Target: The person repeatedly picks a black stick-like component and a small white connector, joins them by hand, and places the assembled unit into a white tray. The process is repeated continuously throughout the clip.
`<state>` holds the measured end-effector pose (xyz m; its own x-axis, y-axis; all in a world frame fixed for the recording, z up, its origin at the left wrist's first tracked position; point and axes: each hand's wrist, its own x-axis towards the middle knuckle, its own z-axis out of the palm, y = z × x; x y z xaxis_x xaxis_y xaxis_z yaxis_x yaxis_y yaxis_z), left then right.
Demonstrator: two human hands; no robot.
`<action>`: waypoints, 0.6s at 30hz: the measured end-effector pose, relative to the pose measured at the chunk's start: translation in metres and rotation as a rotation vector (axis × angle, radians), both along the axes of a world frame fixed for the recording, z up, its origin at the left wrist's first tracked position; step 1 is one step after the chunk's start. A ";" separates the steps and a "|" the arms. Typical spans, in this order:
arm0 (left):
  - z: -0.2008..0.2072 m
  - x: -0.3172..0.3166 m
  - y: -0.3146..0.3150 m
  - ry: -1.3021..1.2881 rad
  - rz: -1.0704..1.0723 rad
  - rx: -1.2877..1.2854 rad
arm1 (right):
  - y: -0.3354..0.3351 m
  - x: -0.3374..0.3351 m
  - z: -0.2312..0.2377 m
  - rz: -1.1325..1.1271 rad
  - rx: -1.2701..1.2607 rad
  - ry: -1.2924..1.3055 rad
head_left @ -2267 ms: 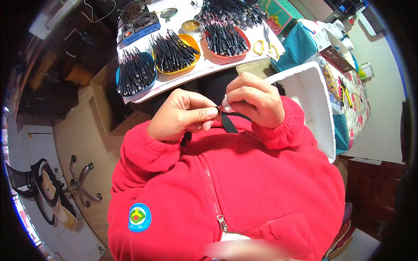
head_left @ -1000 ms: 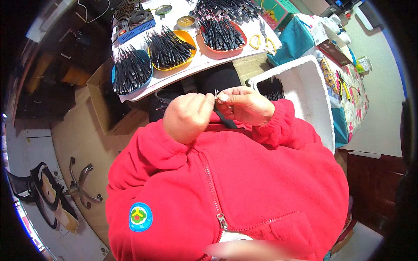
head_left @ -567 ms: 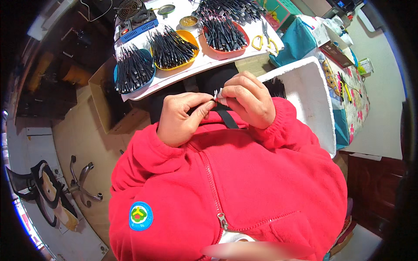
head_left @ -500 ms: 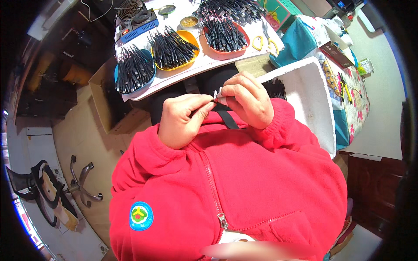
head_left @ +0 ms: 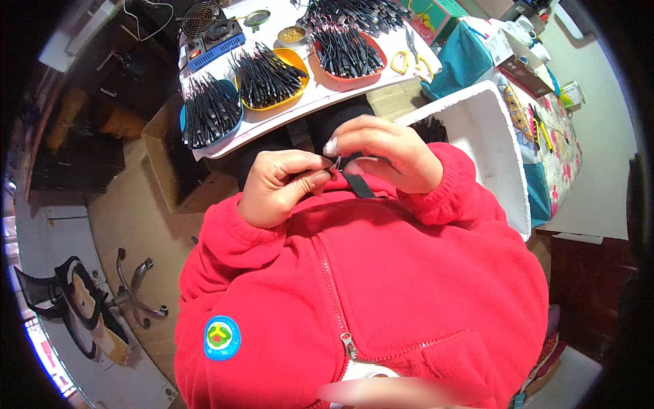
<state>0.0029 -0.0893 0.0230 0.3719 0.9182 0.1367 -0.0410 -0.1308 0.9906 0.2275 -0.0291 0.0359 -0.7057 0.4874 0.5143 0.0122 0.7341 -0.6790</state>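
In front of my red jacket, my left hand (head_left: 281,185) is closed in a pinch. Between its thumb and forefinger is the end of a thin dark cable (head_left: 337,163), with fine light wire tips poking up; most of the cable is hidden. Close on the right side hovers my right hand (head_left: 392,155), its forefinger and thumb apart around the wire tips. Something white covers that forefinger's tip. Past the hands, bundles of short black cables fill a blue tray (head_left: 240,121), a yellow tray (head_left: 297,56) and a red tray (head_left: 351,82) on the white table (head_left: 262,123).
Yellow-handled scissors (head_left: 412,58) and a small metal dish (head_left: 293,35) lie on the table, beside a blue device (head_left: 216,54). To my right stands a white foam box (head_left: 484,136) with black cables inside. A cardboard box (head_left: 163,160) sits left, with a chair base (head_left: 139,293) behind.
My right forefinger and thumb have parted from the cable end, and the right hand has shifted slightly. The left hand keeps its pinch, and the wire tips now point up more visibly.
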 end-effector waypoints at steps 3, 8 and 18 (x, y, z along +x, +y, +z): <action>0.001 -0.002 0.002 -0.061 -0.057 -0.063 | -0.001 -0.005 0.003 0.004 0.112 0.030; -0.008 0.000 -0.003 -0.227 0.016 -0.175 | -0.003 -0.005 -0.005 -0.065 0.063 0.003; -0.019 -0.003 0.003 -0.733 -0.030 -0.366 | 0.014 0.002 -0.008 -0.270 0.245 0.052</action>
